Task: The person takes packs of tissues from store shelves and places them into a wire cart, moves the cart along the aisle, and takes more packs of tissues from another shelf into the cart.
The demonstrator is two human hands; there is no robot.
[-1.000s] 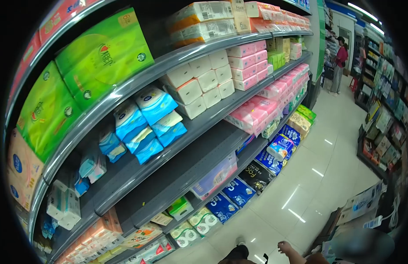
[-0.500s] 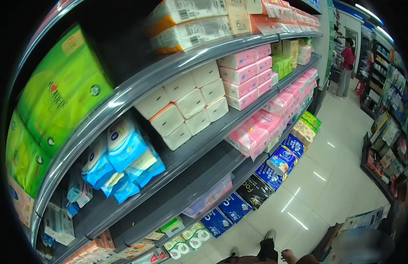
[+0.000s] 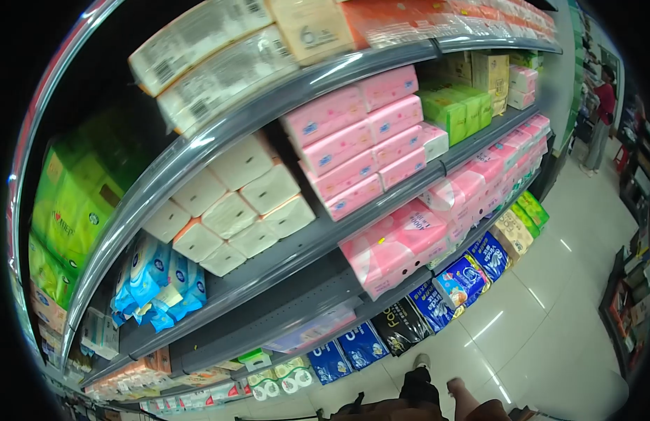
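Observation:
Low at the bottom of the view, my right hand (image 3: 456, 386) hangs beside my leg, over the floor. Nothing shows in it, but its fingers are too small and blurred to make out their shape. My left hand is out of view. Nearest to the right hand are blue tissue packs (image 3: 362, 345) and a black pack (image 3: 402, 328) on the lowest shelf. Higher up are pink tissue packs (image 3: 395, 242), a stack of pink packs (image 3: 335, 123), white tissue packs (image 3: 230, 214) and blue wipe packs (image 3: 153, 274).
Curved grey shelving (image 3: 311, 77) spans the left and middle. Green packs (image 3: 76, 203) stand at far left. A tiled floor (image 3: 549, 316) runs along the shelves. Another person (image 3: 603, 116) in a red top stands at the far right, near more shelves (image 3: 630, 309).
The view has moved along the shelves, with the white and pink packs now larger and further left. The green packs have shrunk at the left. My right hand stays low beside my leg.

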